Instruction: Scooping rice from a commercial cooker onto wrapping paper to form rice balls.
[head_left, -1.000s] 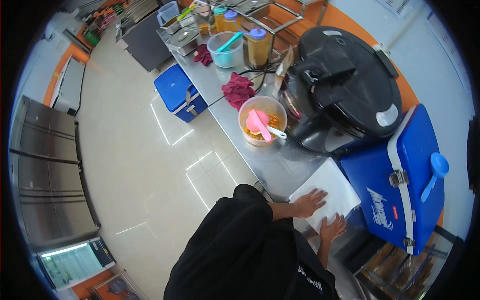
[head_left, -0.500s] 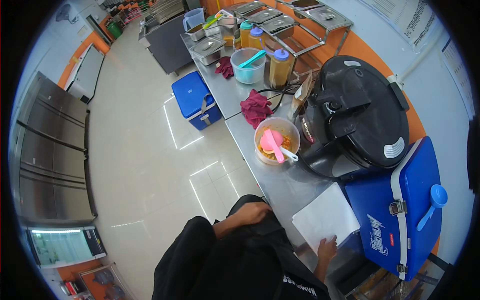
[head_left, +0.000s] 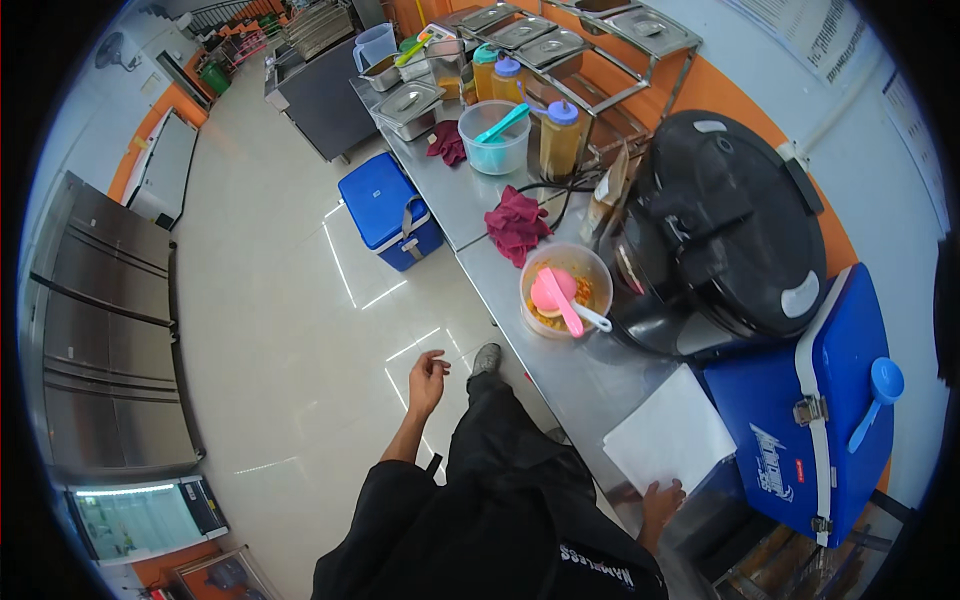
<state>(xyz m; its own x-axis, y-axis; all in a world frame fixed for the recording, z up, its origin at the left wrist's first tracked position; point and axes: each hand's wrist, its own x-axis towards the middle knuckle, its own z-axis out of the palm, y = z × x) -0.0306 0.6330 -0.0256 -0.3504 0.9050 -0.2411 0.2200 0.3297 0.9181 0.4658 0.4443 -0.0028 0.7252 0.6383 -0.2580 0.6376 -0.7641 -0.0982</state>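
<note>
My left hand (head_left: 428,384) hangs over the floor to the left of my body, empty, its fingers loosely bent and apart. My right hand (head_left: 663,502) is at the near corner of a stack of white paper sheets (head_left: 672,428), its fingertips spread against the edge. The sheets lie flat on the steel table (head_left: 590,385). Beyond them stands a clear tub (head_left: 527,312) with orange-yellow food bits inside. A pink scoop (head_left: 553,290) and a white-handled utensil (head_left: 597,319) rest in that tub.
A large black rice cooker (head_left: 735,230) and a blue cooler box (head_left: 770,430), with a blue scoop (head_left: 880,385) on it, flank the paper. Farther off are a maroon cloth (head_left: 517,225), sauce bottles (head_left: 559,140) and lidded steel pans (head_left: 410,103). Another blue cooler (head_left: 378,200) sits on the floor.
My left hand has swung from in front of my body out to the left over the floor. My right hand has stayed at the paper's near edge. The view has shifted slightly.
</note>
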